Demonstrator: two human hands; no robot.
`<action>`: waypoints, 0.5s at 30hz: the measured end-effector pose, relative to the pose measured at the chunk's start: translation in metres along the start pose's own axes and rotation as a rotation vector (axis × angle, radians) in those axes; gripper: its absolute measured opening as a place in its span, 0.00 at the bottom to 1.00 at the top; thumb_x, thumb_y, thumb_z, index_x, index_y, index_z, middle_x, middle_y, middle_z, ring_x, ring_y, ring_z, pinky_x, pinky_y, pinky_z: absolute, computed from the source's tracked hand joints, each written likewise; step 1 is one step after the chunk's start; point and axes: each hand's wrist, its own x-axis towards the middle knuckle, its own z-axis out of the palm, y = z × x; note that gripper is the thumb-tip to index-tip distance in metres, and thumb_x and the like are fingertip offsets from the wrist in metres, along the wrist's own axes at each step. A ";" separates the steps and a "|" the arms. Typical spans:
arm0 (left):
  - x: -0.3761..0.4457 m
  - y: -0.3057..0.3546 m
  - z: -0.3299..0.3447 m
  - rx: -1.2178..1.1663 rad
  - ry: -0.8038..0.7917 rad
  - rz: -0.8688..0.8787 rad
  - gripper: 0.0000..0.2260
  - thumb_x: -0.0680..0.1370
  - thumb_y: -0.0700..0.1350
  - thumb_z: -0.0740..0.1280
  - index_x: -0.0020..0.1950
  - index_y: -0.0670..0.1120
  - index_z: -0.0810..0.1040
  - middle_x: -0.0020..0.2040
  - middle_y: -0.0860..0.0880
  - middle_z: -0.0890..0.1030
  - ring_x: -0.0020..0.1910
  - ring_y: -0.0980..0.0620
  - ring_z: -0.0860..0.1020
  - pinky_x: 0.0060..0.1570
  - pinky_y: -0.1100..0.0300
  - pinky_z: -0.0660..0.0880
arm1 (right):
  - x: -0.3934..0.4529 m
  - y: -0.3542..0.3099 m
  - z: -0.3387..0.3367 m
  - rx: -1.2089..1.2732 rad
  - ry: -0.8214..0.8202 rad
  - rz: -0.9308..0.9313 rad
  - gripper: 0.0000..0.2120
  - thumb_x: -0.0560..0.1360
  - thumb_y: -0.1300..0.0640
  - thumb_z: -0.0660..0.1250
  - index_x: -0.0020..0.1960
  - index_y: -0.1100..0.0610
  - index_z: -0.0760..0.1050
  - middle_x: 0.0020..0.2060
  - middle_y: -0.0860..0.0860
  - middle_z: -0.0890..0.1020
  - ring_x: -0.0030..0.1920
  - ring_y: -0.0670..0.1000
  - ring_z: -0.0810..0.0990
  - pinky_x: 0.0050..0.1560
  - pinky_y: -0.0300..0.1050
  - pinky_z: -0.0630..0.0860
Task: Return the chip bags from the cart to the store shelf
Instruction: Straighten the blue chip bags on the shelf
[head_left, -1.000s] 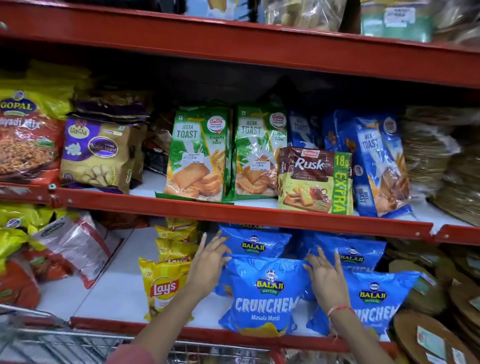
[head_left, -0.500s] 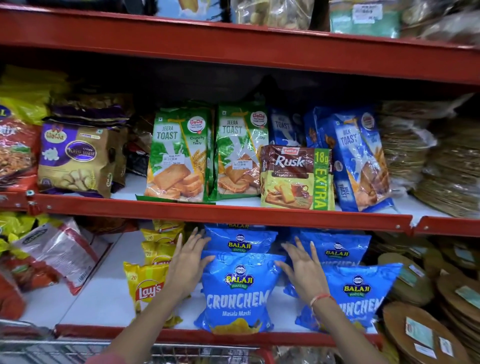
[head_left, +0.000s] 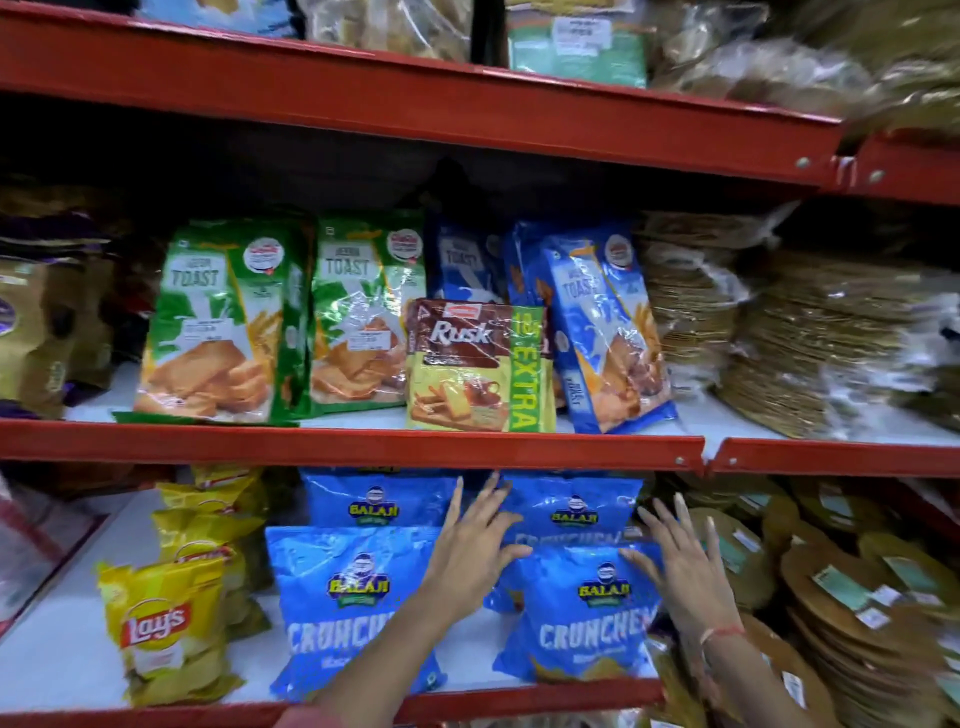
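Note:
Two rows of blue Balaji Crunchem chip bags stand on the lower shelf (head_left: 62, 660). My left hand (head_left: 470, 553) lies flat, fingers spread, between the front left blue bag (head_left: 353, 608) and the front right blue bag (head_left: 587, 613), touching the right bag's left side. Against that same bag's right side presses my right hand (head_left: 675, 566), also with fingers spread. More blue bags (head_left: 379, 501) stand behind. Yellow Lay's bags (head_left: 166, 629) line up to the left. The cart is out of view.
Toast and rusk packs (head_left: 478, 364) fill the shelf above, behind a red shelf edge (head_left: 363, 447). Stacks of wrapped flat papad discs (head_left: 852, 592) crowd the lower shelf right beside my right hand. Red and white packets sit at far left.
Both hands have shifted from the left front blue bag to the right front blue bag, now framing it. The camera view has swung to the right.

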 end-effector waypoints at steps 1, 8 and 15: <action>0.004 0.006 0.005 -0.019 0.002 0.013 0.21 0.73 0.60 0.55 0.51 0.47 0.79 0.68 0.44 0.73 0.72 0.48 0.58 0.69 0.52 0.34 | 0.001 0.011 -0.001 0.012 -0.004 0.007 0.36 0.74 0.31 0.39 0.64 0.52 0.71 0.67 0.52 0.74 0.74 0.42 0.36 0.71 0.46 0.32; 0.004 0.002 0.020 -0.060 0.039 0.021 0.08 0.75 0.48 0.65 0.42 0.45 0.80 0.69 0.46 0.72 0.72 0.58 0.53 0.69 0.61 0.28 | 0.007 0.025 0.009 0.229 -0.005 0.009 0.35 0.72 0.30 0.39 0.58 0.53 0.71 0.72 0.51 0.66 0.73 0.44 0.45 0.75 0.54 0.44; -0.004 -0.007 -0.001 -0.009 -0.028 -0.103 0.14 0.74 0.54 0.60 0.41 0.46 0.80 0.63 0.44 0.78 0.70 0.49 0.66 0.67 0.66 0.28 | 0.009 0.002 0.015 0.323 0.015 0.004 0.14 0.78 0.45 0.55 0.53 0.53 0.72 0.71 0.52 0.67 0.74 0.45 0.46 0.76 0.54 0.45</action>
